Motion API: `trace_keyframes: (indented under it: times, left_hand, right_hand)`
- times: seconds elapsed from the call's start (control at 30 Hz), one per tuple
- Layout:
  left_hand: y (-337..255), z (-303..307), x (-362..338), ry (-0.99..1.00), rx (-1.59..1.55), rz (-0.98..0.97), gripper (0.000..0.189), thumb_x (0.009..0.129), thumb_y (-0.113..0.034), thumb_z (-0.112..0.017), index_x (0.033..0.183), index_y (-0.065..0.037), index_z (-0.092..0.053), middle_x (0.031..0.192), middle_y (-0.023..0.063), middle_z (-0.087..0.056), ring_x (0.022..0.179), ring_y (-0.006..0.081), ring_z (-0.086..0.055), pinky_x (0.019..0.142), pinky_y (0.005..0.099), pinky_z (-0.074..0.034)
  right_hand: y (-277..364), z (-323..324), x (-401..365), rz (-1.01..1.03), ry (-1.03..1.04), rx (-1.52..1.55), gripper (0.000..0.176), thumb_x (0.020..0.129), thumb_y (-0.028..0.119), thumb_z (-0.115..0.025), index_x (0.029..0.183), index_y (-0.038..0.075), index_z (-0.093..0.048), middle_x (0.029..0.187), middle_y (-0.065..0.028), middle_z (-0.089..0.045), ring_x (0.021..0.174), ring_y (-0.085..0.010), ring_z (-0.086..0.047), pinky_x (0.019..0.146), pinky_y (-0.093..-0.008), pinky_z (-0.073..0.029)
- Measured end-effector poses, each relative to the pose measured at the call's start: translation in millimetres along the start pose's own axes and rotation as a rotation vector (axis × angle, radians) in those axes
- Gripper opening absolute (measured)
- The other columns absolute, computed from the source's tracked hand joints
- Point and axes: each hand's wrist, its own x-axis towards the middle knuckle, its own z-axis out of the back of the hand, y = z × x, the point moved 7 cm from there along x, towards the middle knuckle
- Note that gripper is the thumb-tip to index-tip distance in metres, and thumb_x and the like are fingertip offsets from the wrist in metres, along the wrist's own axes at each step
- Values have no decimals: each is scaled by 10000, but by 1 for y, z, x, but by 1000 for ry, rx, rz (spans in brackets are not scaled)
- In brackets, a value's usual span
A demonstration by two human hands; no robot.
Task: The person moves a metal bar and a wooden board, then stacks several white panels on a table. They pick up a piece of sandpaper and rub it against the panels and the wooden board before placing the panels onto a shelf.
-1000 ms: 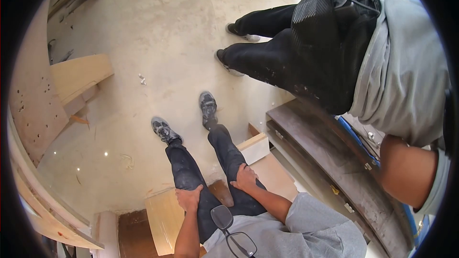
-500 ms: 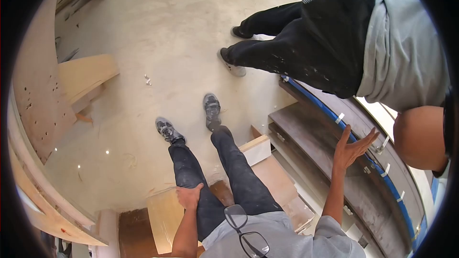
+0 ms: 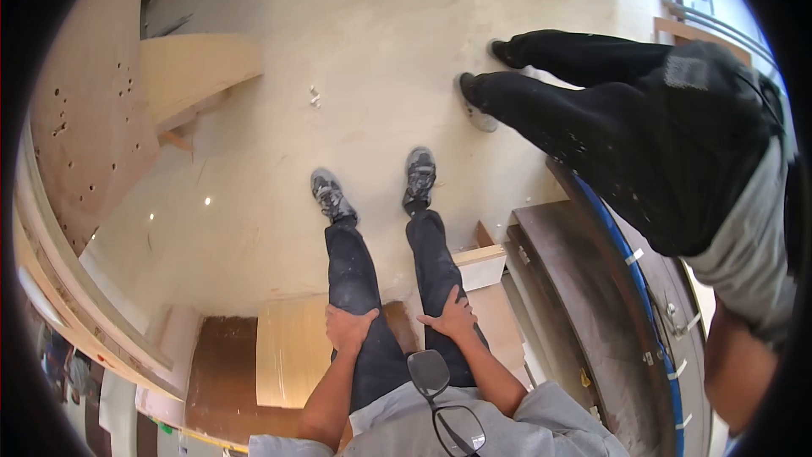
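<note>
My left hand (image 3: 349, 327) rests on my left thigh, its thumb out over the dark trousers (image 3: 355, 267) and its other fingers over the outer side. Lying on my right thigh is my right hand (image 3: 453, 316), with thumb and fingers apart. Neither hand holds anything that I can see. A pair of black-framed glasses (image 3: 459, 428) hangs at the front of my grey shirt (image 3: 541, 427). Beside my left arm is a pale wooden panel (image 3: 290, 347).
At the right stands another person in black trousers (image 3: 609, 127), beside a curved dark cabinet (image 3: 567, 271) edged with blue tape (image 3: 622, 241). A curved wooden piece (image 3: 199, 72) and a panel with holes (image 3: 85, 118) are at the left. Small white scraps (image 3: 315, 96) lie on the floor.
My right hand has come down from its raised place near the cabinet onto my right thigh. My left hand stays on the left thigh. The view has shifted, and the other person appears farther right.
</note>
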Motion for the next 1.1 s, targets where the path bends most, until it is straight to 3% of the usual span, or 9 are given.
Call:
trace_keyframes:
  times: [0.03,0.13,0.37,0.67,1.1]
  left_hand:
    - [0,-1,-1,2,11,2,1113,572,-570,-875,1352,67,-401,1336,244,-537,1225,366,-560,1045,442,-465]
    - [-4,1,2,-9,37,10,1113,580,-573,-871,1353,70,-393,1332,243,-535,1229,366,-555,1043,439,-463]
    - [-19,1,-3,23,52,7,1122,584,-573,-867,1364,64,-372,1319,241,-537,1229,380,-545,1044,445,-455]
    - [-36,6,-8,1,66,8,1140,572,-561,-878,1373,67,-365,1312,242,-542,1237,384,-535,1053,443,-444]
    - [-37,-2,-7,5,91,15,1152,576,-568,-877,1389,65,-360,1323,241,-537,1241,383,-535,1058,442,-441]
  right_hand:
    - [12,-5,5,31,-117,-188,1315,692,661,-782,1554,-22,-62,1388,-347,-406,1232,-505,-481,907,-697,-432]
    - [12,-13,19,18,-152,-271,1319,681,637,-800,1551,-24,-62,1341,-307,-437,1171,-483,-519,861,-688,-462]
    - [-2,5,32,38,-70,-83,1271,692,588,-817,1574,68,-63,1378,-287,-393,1146,-488,-544,873,-645,-484]
    - [-4,-1,47,109,-83,-132,1218,718,543,-809,1561,33,-94,1370,-307,-395,1115,-483,-563,803,-622,-515]
    - [-5,0,50,109,-87,-149,1204,724,532,-812,1554,13,-110,1248,-249,-449,1108,-458,-558,828,-629,-514]
